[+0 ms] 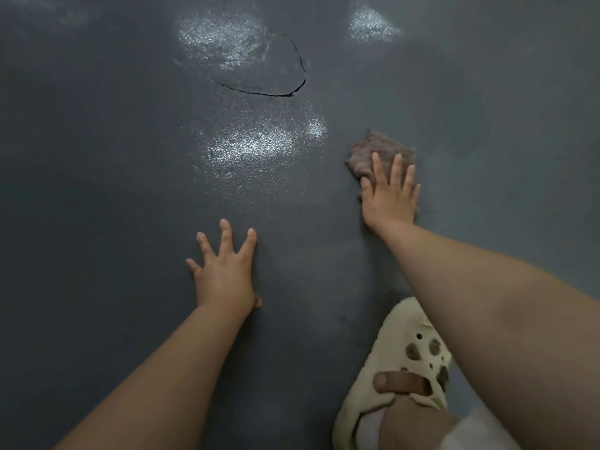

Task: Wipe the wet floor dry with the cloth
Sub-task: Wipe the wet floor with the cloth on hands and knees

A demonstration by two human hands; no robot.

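While the left hand (224, 271) braces flat with fingers spread on the floor (113, 157), the right hand (389, 196) presses the cloth (373, 151) down, fingers straight.

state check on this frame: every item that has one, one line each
Brown-grey crumpled cloth: flat on the floor, pressed under the right hand.
Right hand: fingers straight, pressing the cloth.
Left hand: fingers spread, braced on bare floor.
Dark grey textured floor: glossy patches ahead, curved crack.
Cream perforated clog: worn on foot.
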